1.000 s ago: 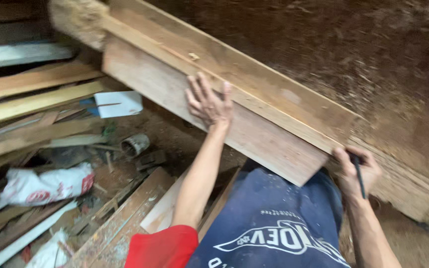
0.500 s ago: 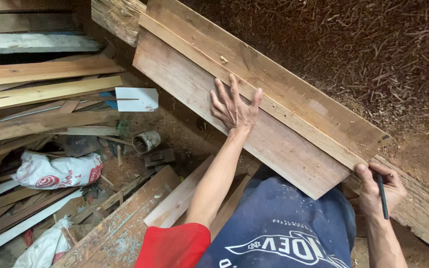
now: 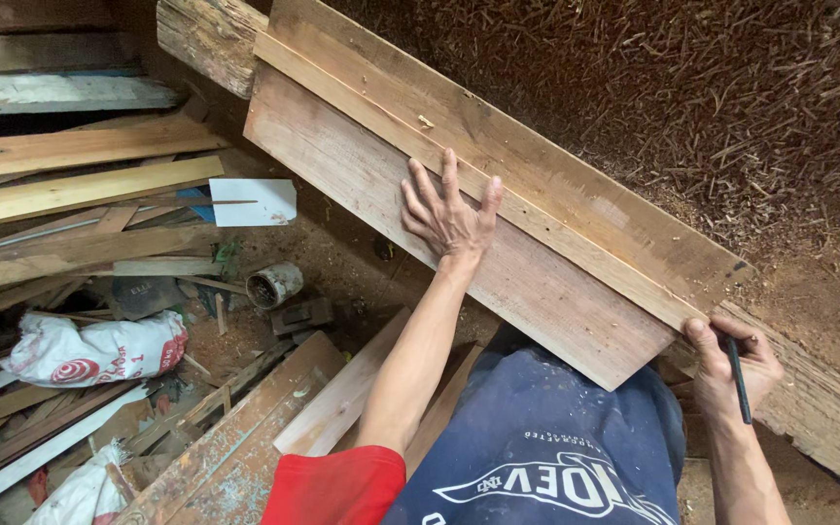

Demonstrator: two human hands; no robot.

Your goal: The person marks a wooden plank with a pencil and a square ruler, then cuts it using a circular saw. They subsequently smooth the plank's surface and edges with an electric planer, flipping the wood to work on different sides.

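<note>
So the left hand is spread flat, fingers apart, pressing on the face of the lower plank, looks like it's pinning the board so it can't slide down the slope. That plank leans diagonally against a rough log beam, with a 2nd, upper plank lying along its top edge, touching it. The right hand is curled closed around a dark pencil right by the plank's cut lower corner, thumb resting at the board's end, probably to steady that end too. Behind the boards is a thatch-like wall. Down on the dirt floor there's scrap lumber, a white sack and a small tin can, well apart from both hands.
</note>
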